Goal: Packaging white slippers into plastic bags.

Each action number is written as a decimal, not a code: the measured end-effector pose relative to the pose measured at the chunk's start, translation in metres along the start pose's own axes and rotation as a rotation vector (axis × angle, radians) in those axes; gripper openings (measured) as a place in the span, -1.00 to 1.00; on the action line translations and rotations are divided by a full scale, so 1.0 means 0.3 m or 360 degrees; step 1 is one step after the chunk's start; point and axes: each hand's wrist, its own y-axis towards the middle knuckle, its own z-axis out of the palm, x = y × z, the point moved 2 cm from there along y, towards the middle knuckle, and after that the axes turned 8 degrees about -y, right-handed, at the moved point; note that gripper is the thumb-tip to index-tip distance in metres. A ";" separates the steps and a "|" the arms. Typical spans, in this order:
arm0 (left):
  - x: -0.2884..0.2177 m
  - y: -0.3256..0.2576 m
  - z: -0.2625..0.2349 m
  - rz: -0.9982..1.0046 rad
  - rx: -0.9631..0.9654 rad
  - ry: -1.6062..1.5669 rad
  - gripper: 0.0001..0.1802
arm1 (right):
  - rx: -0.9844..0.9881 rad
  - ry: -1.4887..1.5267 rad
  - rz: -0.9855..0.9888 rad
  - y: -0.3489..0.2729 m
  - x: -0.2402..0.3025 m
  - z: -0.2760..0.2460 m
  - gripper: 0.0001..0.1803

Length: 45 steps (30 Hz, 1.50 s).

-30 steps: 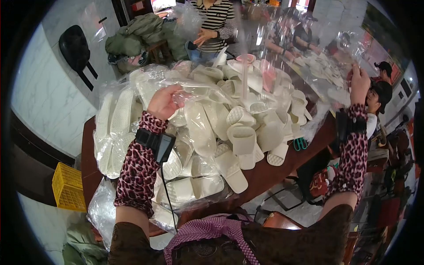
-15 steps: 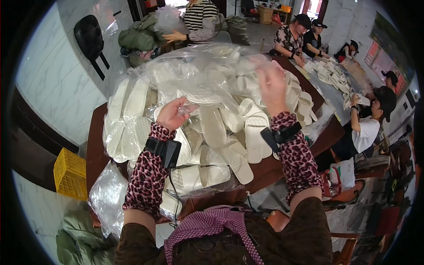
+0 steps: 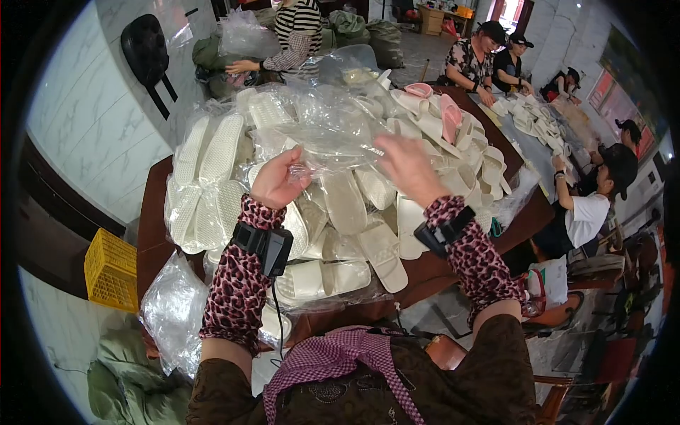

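My left hand (image 3: 278, 178) pinches the near edge of a clear plastic bag (image 3: 333, 120) and holds it up over the table. At the bag's right side my right hand (image 3: 405, 167) is raised with its fingers on the film. Whether those fingers close on the bag is blurred. Under the bag lies a heap of white slippers (image 3: 354, 212) on a dark brown table (image 3: 150, 227). Both my forearms wear leopard-print sleeves and black wrist bands.
Packed white slippers (image 3: 205, 184) lie at the left of the table, with crumpled plastic bags (image 3: 173, 312) at its near left corner. Two pink slippers (image 3: 448, 113) top the far pile. A yellow crate (image 3: 111, 269) stands on the floor. Several people work along the far right.
My right hand has swung in from the far right to the bag. The bag is now spread between both hands above the slippers, and the view has tilted down a little.
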 end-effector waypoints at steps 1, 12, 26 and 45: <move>-0.007 0.001 -0.006 0.0044 -0.0026 -0.0030 -0.80 | 0.0072 0.0112 0.0048 -0.013 0.049 0.018 -0.76; -0.005 -0.029 0.049 0.0175 0.0189 0.0127 -0.63 | 0.0130 0.0091 0.0462 0.055 -0.077 0.191 -0.84; 0.458 0.133 -0.567 -0.0165 -0.0550 0.0890 -0.47 | 0.0169 -0.0465 0.0344 0.530 -0.593 0.056 -0.75; 0.441 0.337 -0.393 0.0096 -0.0112 0.1207 -0.74 | -0.0483 -0.1239 0.0426 0.740 -1.774 -0.285 -0.78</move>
